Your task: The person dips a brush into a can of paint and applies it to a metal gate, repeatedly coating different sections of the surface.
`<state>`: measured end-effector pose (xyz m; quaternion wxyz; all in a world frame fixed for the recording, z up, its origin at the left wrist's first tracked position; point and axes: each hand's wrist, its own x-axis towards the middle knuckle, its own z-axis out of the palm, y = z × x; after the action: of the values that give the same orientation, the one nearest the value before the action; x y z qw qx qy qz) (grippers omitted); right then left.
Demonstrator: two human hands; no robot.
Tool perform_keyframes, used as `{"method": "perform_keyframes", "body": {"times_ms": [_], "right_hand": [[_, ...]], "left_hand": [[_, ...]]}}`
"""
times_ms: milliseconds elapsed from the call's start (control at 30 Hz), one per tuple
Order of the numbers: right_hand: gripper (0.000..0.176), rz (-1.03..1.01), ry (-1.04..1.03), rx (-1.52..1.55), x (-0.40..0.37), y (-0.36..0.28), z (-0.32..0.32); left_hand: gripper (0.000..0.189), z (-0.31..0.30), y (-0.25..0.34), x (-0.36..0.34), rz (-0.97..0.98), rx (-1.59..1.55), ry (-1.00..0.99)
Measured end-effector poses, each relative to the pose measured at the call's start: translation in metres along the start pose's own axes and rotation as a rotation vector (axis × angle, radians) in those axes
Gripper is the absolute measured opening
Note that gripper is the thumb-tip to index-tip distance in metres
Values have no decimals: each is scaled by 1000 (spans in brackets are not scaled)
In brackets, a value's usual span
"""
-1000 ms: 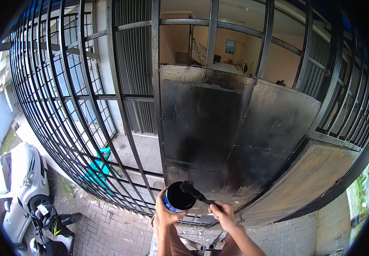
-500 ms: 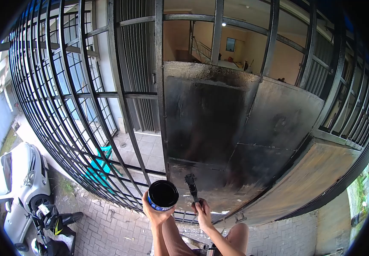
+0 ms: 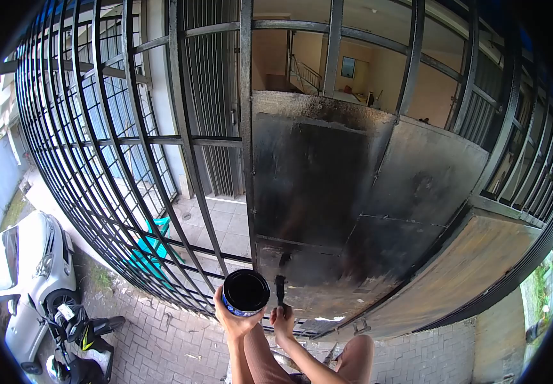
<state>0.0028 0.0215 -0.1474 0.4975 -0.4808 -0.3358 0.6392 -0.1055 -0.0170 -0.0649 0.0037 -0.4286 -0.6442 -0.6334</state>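
Note:
My left hand (image 3: 235,324) is wrapped round a paint can (image 3: 240,312) with a blue label, its open top facing up and black paint (image 3: 246,289) inside. To its right, my right hand (image 3: 282,322) grips a paintbrush (image 3: 280,290) by the handle, the blackened bristles pointing up against the lower part of a metal gate panel (image 3: 312,182). A dark wet-looking streak (image 3: 285,258) lies on the panel just above the bristles. Higher up, the panel is mostly black, with patchy grey and brown areas low down and to the right.
Black gate bars (image 3: 187,137) rise on the left, with a green plastic chair (image 3: 152,246) behind them. A motorcycle (image 3: 78,336) and a silver car (image 3: 30,275) stand at the lower left on paving (image 3: 155,342). A brownish panel (image 3: 443,272) slants off to the right.
My right hand has moved left and slightly down with the paintbrush, which now stands more upright and nearer the can. A dark streak now shows on the panel where the bristles were.

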Motion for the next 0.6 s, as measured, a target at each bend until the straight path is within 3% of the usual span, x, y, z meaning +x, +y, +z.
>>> {"method": "perform_keyframes", "body": {"times_ms": [300,600], "right_hand": [[9,-177,-81,102,-41,-96,35],[13,-397,11,-117,9,-34,7]], "left_hand": [[101,3,6,2,23,-66,18],[102,-1,14,2,25,-12,1]]}}
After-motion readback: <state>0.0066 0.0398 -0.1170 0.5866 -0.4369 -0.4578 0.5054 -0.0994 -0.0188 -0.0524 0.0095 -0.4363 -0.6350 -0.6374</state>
